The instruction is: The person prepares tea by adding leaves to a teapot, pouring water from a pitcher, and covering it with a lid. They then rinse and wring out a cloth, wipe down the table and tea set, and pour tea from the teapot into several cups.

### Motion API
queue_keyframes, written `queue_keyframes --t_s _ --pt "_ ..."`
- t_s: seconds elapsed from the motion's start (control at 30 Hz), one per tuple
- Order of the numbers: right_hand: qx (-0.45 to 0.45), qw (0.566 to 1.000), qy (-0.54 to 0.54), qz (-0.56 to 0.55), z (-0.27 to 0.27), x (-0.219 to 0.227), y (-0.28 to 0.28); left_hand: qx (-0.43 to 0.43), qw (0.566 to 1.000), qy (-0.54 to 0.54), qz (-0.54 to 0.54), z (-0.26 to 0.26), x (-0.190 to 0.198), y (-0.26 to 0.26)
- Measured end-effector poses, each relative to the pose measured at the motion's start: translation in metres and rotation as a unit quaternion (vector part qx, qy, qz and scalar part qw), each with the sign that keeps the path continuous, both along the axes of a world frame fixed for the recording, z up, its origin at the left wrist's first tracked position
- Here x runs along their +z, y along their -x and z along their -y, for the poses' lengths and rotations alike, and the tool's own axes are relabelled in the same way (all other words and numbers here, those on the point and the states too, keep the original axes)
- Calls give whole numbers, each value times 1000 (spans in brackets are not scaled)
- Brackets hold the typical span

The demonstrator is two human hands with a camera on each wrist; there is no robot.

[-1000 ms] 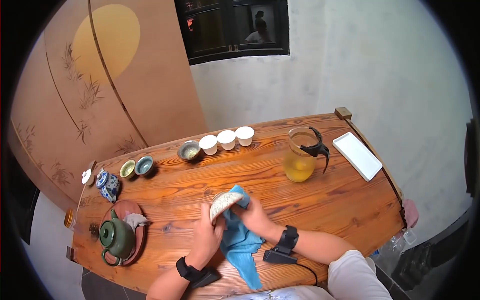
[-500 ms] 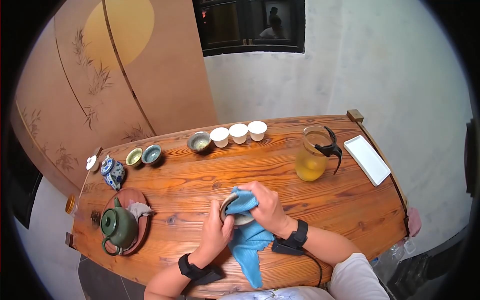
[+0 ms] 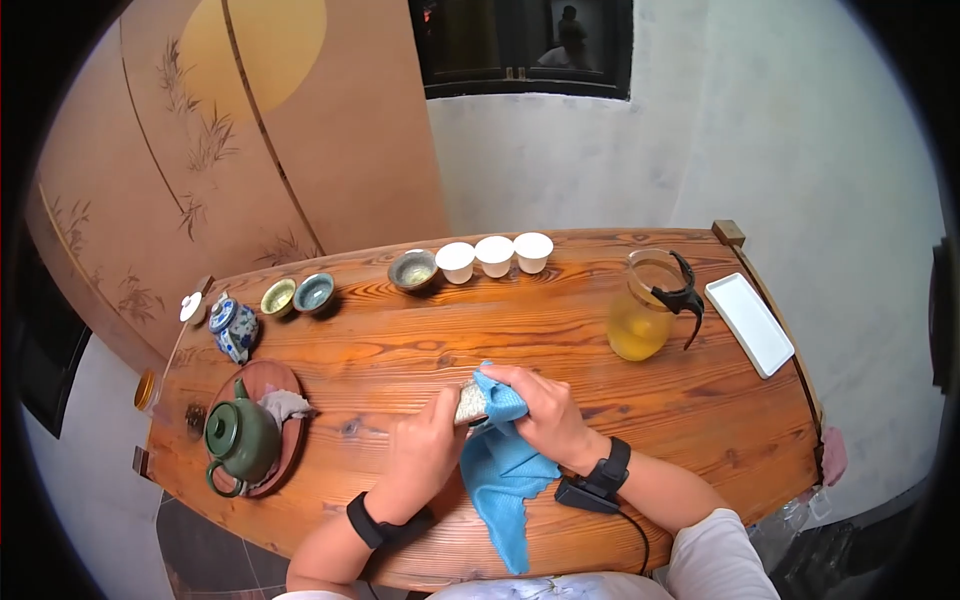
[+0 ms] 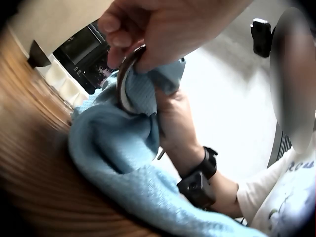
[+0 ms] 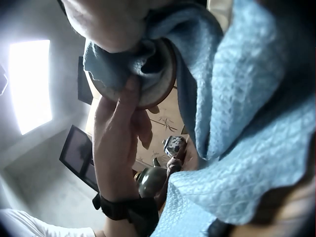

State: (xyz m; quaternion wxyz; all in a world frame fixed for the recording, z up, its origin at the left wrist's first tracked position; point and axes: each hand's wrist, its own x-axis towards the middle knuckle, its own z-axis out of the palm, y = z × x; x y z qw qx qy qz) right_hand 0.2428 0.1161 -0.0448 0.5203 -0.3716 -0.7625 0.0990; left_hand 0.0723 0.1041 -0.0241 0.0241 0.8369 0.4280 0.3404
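Observation:
Over the front middle of the table, my left hand (image 3: 422, 445) grips a small speckled tea bowl (image 3: 470, 403) by its side, thumb inside the rim in the right wrist view. A light blue cloth (image 3: 503, 495) is tucked into the bowl and over its edge. My right hand (image 3: 553, 415) pinches the cloth against the bowl from the right. Loose folds of the cloth hang down to the wooden table (image 3: 380, 350). From the left wrist, the bowl's dark rim (image 4: 123, 79) stands on edge, with cloth bunched inside it.
To the left, a green teapot (image 3: 242, 445) and a crumpled rag (image 3: 285, 404) sit on a reddish round tray (image 3: 275, 375). Along the back stand a blue-and-white teapot (image 3: 233, 325), small bowls (image 3: 413, 270) and white cups (image 3: 455, 262). A glass pitcher (image 3: 638, 332) and white tray (image 3: 750, 325) are right.
The bowl has turned in my hands so that its speckled outside shows toward the head camera again. My right hand has moved over its rim with the cloth. The head view has shifted right-to-left.

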Motion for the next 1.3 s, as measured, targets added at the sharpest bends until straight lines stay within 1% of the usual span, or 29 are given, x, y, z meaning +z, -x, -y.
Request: queue_keyframes --t_s 0.07,0.1,0.13,0.17,0.2,0.23,0.27,0.33,0.37,0.4,0.43,0.47,0.5,0.53,0.57,0.6,0.67,0.77,0.8,0.83,0.87,0.93,0.97,1.03,1.07,1.13,1.17,1.23,1.3 --pt "5 1000 -10 3 1 0 0 59 994 52 -74 8 2 -2" --pt "3 1000 -12 2 1 0 0 33 997 58 -42 5 -5 0" --pt "3 1000 -14 2 0 -1 0 45 996 60 -42 6 -5 1" --pt "19 999 30 -28 0 -1 -1 18 993 111 38 5 -3 -1" --pt "29 999 30 -29 -1 -6 3 -11 980 159 118 5 -3 -2" --pt "35 983 123 -129 -2 -16 7 -14 985 110 131 2 -14 -3" --pt "38 950 214 -225 -3 -26 10 -7 985 109 131 2 -13 -3" --pt "46 942 222 -247 -3 -41 16 -4 932 300 203 -1 -11 -2" --pt "94 875 301 -367 0 -42 24 -18 934 285 214 -4 -15 -2" --pt "139 785 373 -475 2 -40 29 -16 935 283 213 -6 -17 -2" --pt "166 743 423 -490 7 -36 29 -23 902 343 261 -7 -17 -2" --pt "168 743 424 -490 6 -38 28 -30 862 401 308 -8 -17 -2" --pt "192 721 456 -485 5 -43 27 -28 862 401 308 -9 -19 -1" --pt "216 698 486 -479 4 -46 26 -48 819 445 358 -11 -22 2" --pt "217 698 486 -479 3 -45 25 -68 771 486 406 -13 -25 5" --pt "215 713 499 -444 2 -44 24 -66 772 485 405 -16 -26 9" --pt "215 726 509 -409 -1 -42 23 -91 743 545 377 -23 -26 18" --pt "233 719 535 -378 -3 -37 20 -78 750 562 340 -35 -22 30" --pt "216 724 558 -343 -3 -34 18 -67 754 570 321 -39 -19 35" --pt "200 728 580 -307 -3 -33 16 -32 783 549 290 -46 -19 42" --pt "201 727 580 -307 -3 -36 15 6 785 547 291 -56 -15 50" --pt "199 730 562 -335 -2 -45 14 110 775 508 360 -78 -7 68" --pt "200 729 562 -337 -3 -45 14 95 788 467 389 -100 -18 84" --pt "205 712 563 -367 -4 -42 13 80 785 439 430 -139 -33 115" --pt "206 713 562 -367 -5 -44 13 116 765 437 459 -155 -34 121" --pt "216 701 559 -386 -6 -49 13 131 733 446 497 -181 -38 132" --pt "216 702 557 -387 -6 -49 13 129 734 446 496 -192 -42 134" --pt "226 687 561 -404 -6 -48 12 177 710 455 508 -210 -47 134" --pt "232 685 559 -405 -8 -53 12 194 702 456 511 -220 -49 129"
